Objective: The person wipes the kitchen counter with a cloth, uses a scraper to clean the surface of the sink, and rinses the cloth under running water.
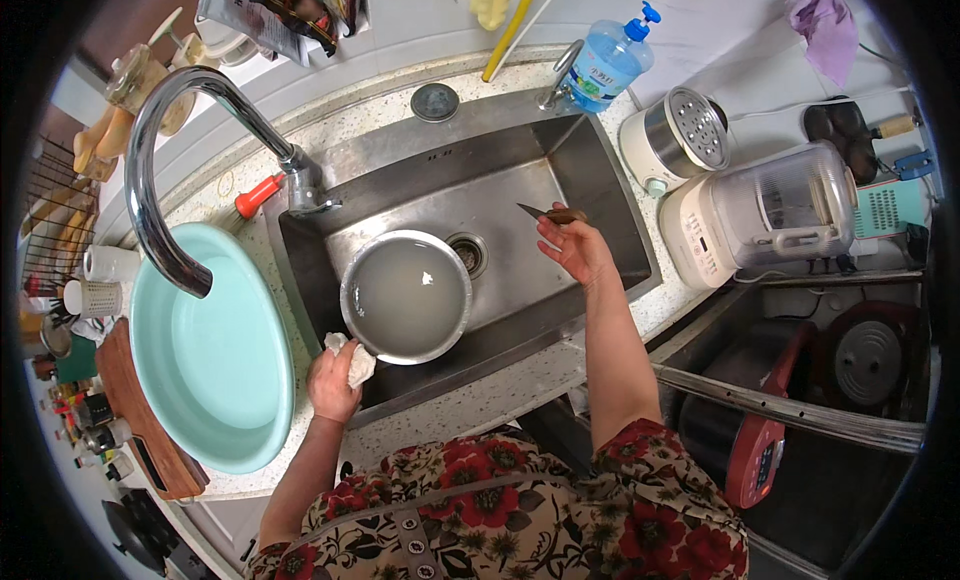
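My left hand point(335, 379) grips a crumpled off-white cloth point(361, 364) at the sink's front left edge. Beside it, inside the stainless steel sink point(517, 280), sits a round metal basin point(405, 298) of cloudy water. My right hand point(577, 246) is above the right part of the sink, palm partly up with fingers spread. A small pointed knife point(531, 211) with a brown handle is held between its thumb and palm, the blade pointing left. The drain point(468, 254) shows just right of the basin.
A chrome faucet point(139, 167) arches over a pale green plastic tub point(217, 355) on the left counter. Behind the sink's right corner stands a blue soap pump bottle point(609, 62). An electric steamer pot point(671, 141) and a cream blender-like appliance point(757, 212) stand to the right.
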Available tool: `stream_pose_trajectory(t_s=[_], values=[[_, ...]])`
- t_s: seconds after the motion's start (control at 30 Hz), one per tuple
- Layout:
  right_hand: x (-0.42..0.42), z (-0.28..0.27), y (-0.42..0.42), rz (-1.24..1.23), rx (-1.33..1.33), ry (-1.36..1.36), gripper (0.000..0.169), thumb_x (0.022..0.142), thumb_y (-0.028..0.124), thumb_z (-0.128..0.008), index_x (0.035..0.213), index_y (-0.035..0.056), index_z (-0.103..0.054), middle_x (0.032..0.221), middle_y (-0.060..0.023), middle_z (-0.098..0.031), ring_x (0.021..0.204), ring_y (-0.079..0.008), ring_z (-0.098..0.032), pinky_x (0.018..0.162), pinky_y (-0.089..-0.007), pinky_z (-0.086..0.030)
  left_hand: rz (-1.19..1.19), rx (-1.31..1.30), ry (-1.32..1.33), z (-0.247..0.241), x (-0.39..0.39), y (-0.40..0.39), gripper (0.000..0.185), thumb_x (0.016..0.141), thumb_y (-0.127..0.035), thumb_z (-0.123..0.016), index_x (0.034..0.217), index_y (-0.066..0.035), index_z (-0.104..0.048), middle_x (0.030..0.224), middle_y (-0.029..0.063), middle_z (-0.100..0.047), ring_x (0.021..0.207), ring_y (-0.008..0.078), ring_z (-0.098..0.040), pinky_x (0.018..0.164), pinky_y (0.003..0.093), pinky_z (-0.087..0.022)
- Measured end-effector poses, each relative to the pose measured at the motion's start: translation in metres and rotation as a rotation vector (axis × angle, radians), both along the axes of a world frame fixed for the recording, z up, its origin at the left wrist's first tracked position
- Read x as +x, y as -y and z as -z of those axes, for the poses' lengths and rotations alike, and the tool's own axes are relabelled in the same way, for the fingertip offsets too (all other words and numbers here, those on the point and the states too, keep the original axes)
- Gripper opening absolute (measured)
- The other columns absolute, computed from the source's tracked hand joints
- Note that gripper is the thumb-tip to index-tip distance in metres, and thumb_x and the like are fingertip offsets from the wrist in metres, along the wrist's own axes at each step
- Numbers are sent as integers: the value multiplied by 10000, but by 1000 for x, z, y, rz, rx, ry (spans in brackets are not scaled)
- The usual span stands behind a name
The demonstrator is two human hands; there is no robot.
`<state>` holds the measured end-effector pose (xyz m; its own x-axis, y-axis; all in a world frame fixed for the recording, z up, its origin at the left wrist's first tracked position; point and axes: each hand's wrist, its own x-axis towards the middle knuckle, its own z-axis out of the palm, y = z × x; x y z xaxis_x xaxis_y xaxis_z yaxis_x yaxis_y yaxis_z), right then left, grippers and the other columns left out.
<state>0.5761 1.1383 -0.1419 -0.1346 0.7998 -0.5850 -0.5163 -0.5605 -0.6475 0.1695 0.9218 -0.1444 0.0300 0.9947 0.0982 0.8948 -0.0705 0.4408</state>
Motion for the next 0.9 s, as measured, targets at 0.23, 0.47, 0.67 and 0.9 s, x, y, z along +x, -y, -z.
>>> stream_pose_trajectory(t_s=[0.23,0.47,0.67,0.9], values=[[6,36,-39,-194,-150,674,334,793,119,-618,1122,93,-563,923,-101,-642,848,-205,-635,811,-385,-508,13,-25,-15,5,-1,-1,551,610,-38,-681,1143,-147,-597,880,124,-540,845,337,-551,731,426,-460],[13,32,-111,-676,85,1620,492,735,158,-636,1220,129,-560,1038,-181,-649,954,-298,-639,825,-378,-506,-21,-83,16,2,-4,1,552,612,-46,-683,1150,-139,-600,880,128,-542,846,342,-548,738,431,-453],[27,40,-168,-661,68,1762,327,739,249,-645,1019,83,-677,652,-85,-669,587,-209,-664,638,-322,-524,-27,-113,22,3,-3,-2,532,614,-62,-691,1135,-137,-612,870,134,-545,842,347,-547,728,436,-446],[10,84,-188,-622,-27,1764,362,721,267,-715,986,23,-678,1074,-216,-632,1032,-338,-606,868,-392,-494,-16,-165,18,-2,-4,-2,513,623,-72,-695,1129,-115,-615,879,139,-550,825,351,-548,730,428,-448]])
